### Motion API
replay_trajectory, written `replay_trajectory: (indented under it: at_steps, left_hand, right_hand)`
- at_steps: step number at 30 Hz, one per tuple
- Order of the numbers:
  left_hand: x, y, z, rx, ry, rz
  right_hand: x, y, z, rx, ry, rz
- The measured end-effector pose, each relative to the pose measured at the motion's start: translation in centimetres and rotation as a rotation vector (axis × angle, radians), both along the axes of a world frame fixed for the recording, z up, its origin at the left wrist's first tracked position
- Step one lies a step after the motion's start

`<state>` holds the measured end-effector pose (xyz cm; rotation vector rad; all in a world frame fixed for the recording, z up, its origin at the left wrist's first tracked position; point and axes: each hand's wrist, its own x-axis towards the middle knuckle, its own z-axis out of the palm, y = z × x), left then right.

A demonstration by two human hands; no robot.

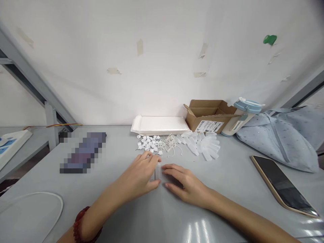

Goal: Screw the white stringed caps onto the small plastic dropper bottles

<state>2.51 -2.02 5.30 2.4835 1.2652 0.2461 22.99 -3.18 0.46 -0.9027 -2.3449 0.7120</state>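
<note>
My left hand point(140, 173) and my right hand point(186, 184) meet over the grey table point(227, 189), and between their fingertips is a small clear plastic tube point(158, 171). The fingers of both hands curl round it. A dark red bead bracelet point(79, 224) sits on my left wrist. Just beyond the hands lie a heap of small white caps point(149, 142), a tangle of thin cream strings point(170, 144) and a fan of clear plastic tubes point(206, 145).
A white foam tray stack point(160, 125) and an open cardboard box point(209, 116) stand by the wall. A pale blue lidded cup point(240, 116), a blue cloth bag point(280, 136) and a phone point(282, 184) lie at the right. A white round rim point(54, 202) shows at the lower left.
</note>
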Motion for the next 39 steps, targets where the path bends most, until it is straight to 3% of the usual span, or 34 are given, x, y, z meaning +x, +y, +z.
replay_trajectory:
  at_steps: [34, 39]
  left_hand:
    - [-0.39, 0.01, -0.05, 0.022, 0.006, -0.054]
    - [-0.73, 0.61, -0.02, 0.145, -0.088, 0.046]
  right_hand:
    - [-0.06, -0.33, 0.09, 0.034, -0.036, 0.002]
    - [0.07, -0.26, 0.14, 0.044, -0.034, -0.002]
